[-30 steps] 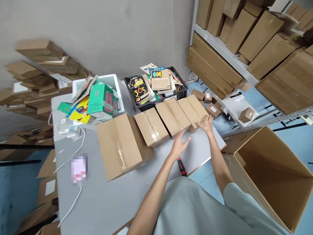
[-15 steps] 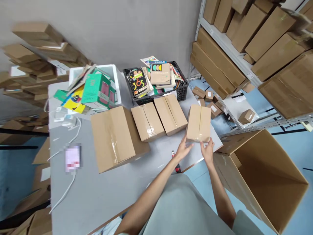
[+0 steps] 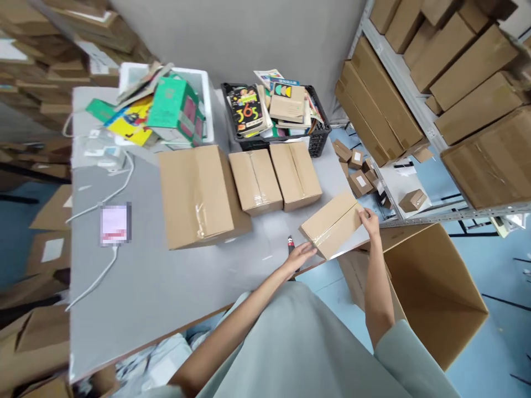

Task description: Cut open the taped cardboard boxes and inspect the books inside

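Note:
A small taped cardboard box [image 3: 334, 223] is held between both hands at the right edge of the grey table [image 3: 166, 282]. My left hand [image 3: 302, 255] grips its near left end. My right hand [image 3: 369, 221] grips its far right end. The box is turned at an angle, above the table edge. Two similar small boxes [image 3: 255, 179] [image 3: 295, 174] lie side by side behind it, and a larger taped box [image 3: 199, 193] lies to their left. A red-and-black tool [image 3: 290, 241] lies on the table beside my left hand.
A big open cardboard carton [image 3: 431, 293] stands on the floor at the right, below the table edge. A black crate of books [image 3: 277, 113] and a white bin [image 3: 182, 105] sit at the back. Shelves of boxes [image 3: 448, 83] fill the right. White cables [image 3: 103, 265] cross the left.
Both hands took the rightmost small box out of the row, turned it and drew it toward the table's right edge. The camera view shifted too.

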The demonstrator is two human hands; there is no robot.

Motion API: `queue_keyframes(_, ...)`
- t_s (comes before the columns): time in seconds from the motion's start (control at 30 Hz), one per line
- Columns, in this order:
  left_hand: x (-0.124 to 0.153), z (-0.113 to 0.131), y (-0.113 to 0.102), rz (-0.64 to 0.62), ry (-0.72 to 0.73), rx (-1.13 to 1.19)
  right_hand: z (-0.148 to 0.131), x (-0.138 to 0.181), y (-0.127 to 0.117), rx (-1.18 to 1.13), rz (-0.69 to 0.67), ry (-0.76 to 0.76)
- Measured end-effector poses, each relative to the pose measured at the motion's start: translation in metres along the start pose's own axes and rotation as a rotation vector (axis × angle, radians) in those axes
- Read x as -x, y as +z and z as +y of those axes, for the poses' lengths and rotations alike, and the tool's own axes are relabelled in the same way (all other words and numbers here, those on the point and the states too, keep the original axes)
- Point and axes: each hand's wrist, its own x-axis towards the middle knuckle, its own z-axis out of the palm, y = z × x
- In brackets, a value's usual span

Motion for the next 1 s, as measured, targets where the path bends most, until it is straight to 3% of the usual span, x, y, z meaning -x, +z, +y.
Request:
queue_keyframes(0.07, 0.013, 0.011, 0.000, -0.054, 0.049, 0.070, -0.019, 0.013, -0.003, 0.056, 0.021, -0.045)
queue_keyframes(0.17, 0.045, 0.024, -0.016, -0.075, 0.104, 0.152, -0.051, 0.063, -0.014, 0.236, 0.155, -0.186)
queue_keyframes(0.27, 0.089, 0.025, -0.050, -0.022, 0.177, 0.166, -0.087, 0.136, -0.034, 0.382, 0.255, -0.292)
queue_keyframes(0.4, 0.158, 0.002, -0.112, 0.177, 0.336, 0.078, -0.131, 0.237, -0.040, 0.423, 0.200, -0.286)
queue_keyframes(0.5, 0.207, -0.026, -0.161, 0.397, 0.396, -0.054, -0.150, 0.294, -0.007, 0.393, 0.042, -0.273)
queue_keyframes(0.67, 0.260, -0.065, -0.237, 0.748, 0.390, -0.352, -0.155, 0.347, 0.089, 0.250, -0.224, -0.271)
queue_keyframes(0.83, 0.266, -0.094, -0.288, 0.783, 0.366, -0.380, -0.153, 0.376, 0.156, 0.176, -0.332, -0.229)
queue_keyframes(1.0, 0.249, -0.128, -0.309, 0.712, 0.361, -0.244, -0.143, 0.390, 0.180, 0.093, -0.420, -0.218)
